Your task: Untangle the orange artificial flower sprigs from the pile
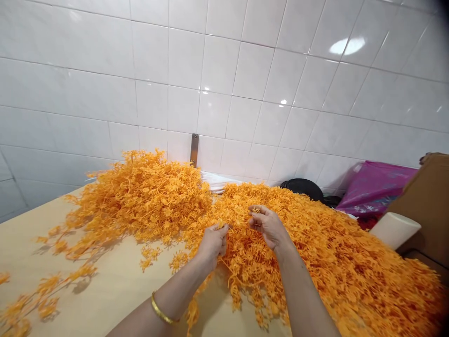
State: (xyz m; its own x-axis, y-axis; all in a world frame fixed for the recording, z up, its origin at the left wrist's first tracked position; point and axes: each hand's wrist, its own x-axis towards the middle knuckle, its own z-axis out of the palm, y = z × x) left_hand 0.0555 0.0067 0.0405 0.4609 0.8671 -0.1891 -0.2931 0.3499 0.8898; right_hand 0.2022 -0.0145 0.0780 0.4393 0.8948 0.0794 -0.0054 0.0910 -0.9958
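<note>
A large heap of orange plastic flower sprigs (308, 252) covers the right of the pale wooden table (105, 290), and a second heap (147, 196) lies at the back left. Loose sprays (42, 299) trail across the left of the tabletop. My left hand (213, 243) pinches orange strands at the heap's edge, with a gold bangle (161, 309) on that wrist. My right hand (268, 227) is a little farther right, its fingertips pinching a small orange piece above the heap. The two hands are close but apart.
White tiles (245, 70) cover the wall behind the table, with a metal bracket (194, 150) on them. A stack of white sheets (217, 182), a black round object (303, 189), a magenta plastic bag (375, 187), a white cylinder (394, 229) and brown cardboard (426, 201) stand at the back and right.
</note>
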